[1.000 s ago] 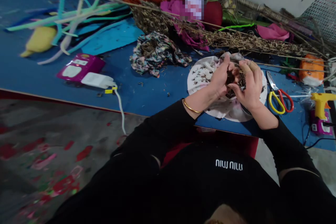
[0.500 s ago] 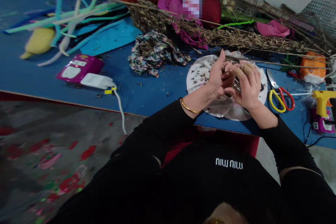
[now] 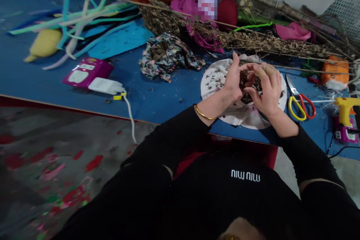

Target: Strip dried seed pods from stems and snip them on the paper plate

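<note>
On the blue table a round white cloth (image 3: pixel 239 118) lies strewn with crumbled dried plant bits (image 3: pixel 247 97). My left hand (image 3: pixel 234 78) cups a clump of these bits over the cloth, its thumb raised and its fingers curled inward. Facing it, my right hand (image 3: pixel 267 88) bends its fingers and thumb around more of the same dark bits. The fingertips of both hands almost meet, and the bits between them are partly hidden. Just right of the cloth lie scissors (image 3: pixel 300 103) with one yellow and one red handle.
Dried stalks (image 3: pixel 261 43) stretch along the back. A floral cloth (image 3: pixel 168 56) holding brown bits sits to the left. Farther left are a purple power strip (image 3: pixel 90 71), a white plug and pipe cleaners (image 3: pixel 75 22). A yellow glue gun (image 3: pixel 345 108) stands at the right.
My hands have parted slightly, so more of the dried bits shows between them. My right hand has moved a little to the right and its thumb has lifted.
</note>
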A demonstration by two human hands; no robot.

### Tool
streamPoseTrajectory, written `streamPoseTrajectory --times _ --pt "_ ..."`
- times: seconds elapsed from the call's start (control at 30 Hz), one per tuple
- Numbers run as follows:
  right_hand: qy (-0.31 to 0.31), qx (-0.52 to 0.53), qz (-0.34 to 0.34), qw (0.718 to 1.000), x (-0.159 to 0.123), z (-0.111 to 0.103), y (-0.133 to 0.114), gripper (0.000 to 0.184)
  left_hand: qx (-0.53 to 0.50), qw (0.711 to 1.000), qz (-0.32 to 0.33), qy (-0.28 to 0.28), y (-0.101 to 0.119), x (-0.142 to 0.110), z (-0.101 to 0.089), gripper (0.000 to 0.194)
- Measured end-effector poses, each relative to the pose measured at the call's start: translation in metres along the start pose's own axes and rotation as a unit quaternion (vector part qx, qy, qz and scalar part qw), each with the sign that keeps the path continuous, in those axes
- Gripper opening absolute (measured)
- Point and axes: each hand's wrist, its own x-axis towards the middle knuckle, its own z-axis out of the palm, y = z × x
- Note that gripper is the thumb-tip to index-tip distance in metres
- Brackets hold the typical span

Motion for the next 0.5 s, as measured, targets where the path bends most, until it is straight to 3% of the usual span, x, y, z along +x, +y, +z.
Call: streamPoseTrajectory --times 0.17,0.33,0.5 --pt "-0.002 -0.031 0.011 0.999 0.0023 -0.0023 -0.0058 0.073 -0.007 0.999 -0.001 -0.035 0.0055 -0.0055 0.0032 0.093" --pt "-0.027 -0.042 0.039 0.998 0.0043 -0.0003 -0.0084 0.062 0.144 0.988 0.050 -0.002 0.0057 -0.0064 0.0043 0.070" --pt "-0.030 -0.014 0.042 0.999 0.0040 0.0027 -0.0023 0.049 0.155 0.986 0.055 -0.025 0.0048 -0.0061 0.0070 0.069"
